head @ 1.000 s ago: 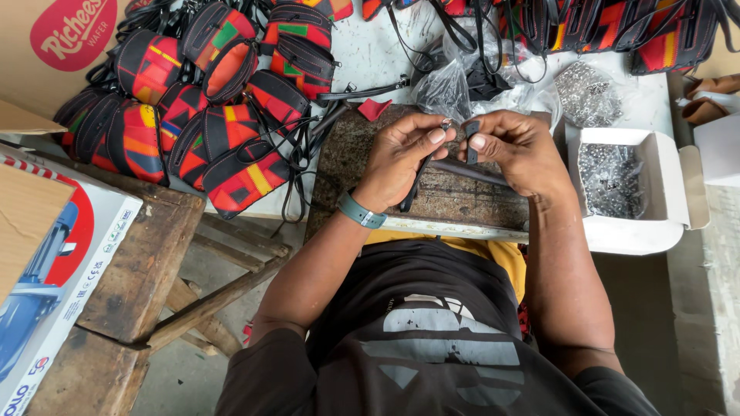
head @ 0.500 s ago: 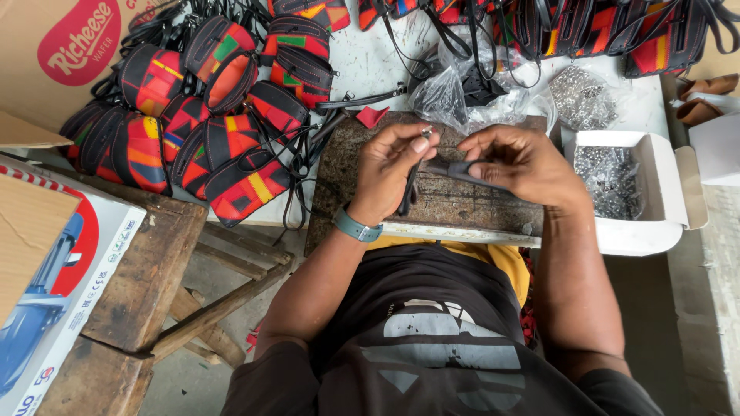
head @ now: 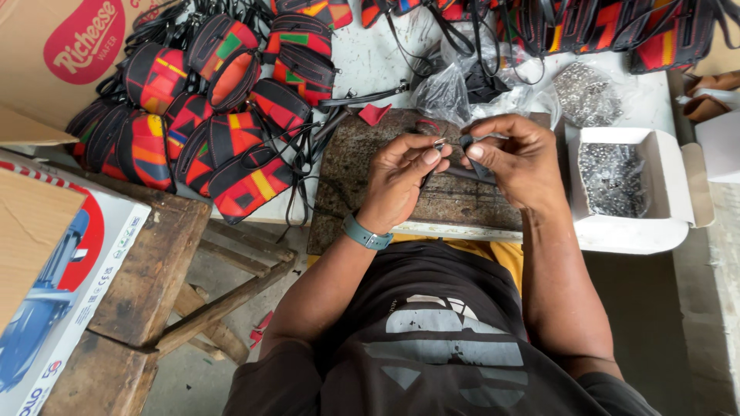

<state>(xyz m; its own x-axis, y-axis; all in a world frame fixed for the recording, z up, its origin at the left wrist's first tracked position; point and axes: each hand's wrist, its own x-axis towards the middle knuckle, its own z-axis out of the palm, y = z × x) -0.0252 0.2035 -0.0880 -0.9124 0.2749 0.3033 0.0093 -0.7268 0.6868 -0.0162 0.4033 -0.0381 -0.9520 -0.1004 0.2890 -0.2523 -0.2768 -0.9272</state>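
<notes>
Both hands meet over a worn, dark slab (head: 385,192) on the pale surface (head: 378,65). The left hand (head: 401,181) pinches a tiny shiny metal fitting (head: 439,144) between thumb and fingertips; the right hand (head: 520,166) is closed narrowly on the end of a thin black strap (head: 467,141), just beside the fitting. The 2 parts look close but not yet joined, as far as can be told. To the far left lies a heap of small round pouches (head: 223,115), red with orange and green panels and black trim. On the right, an open white carton (head: 663,216) holds many small grey metal pieces (head: 613,177). Crinkled clear bags (head: 462,85) lie beyond the hands.
</notes>
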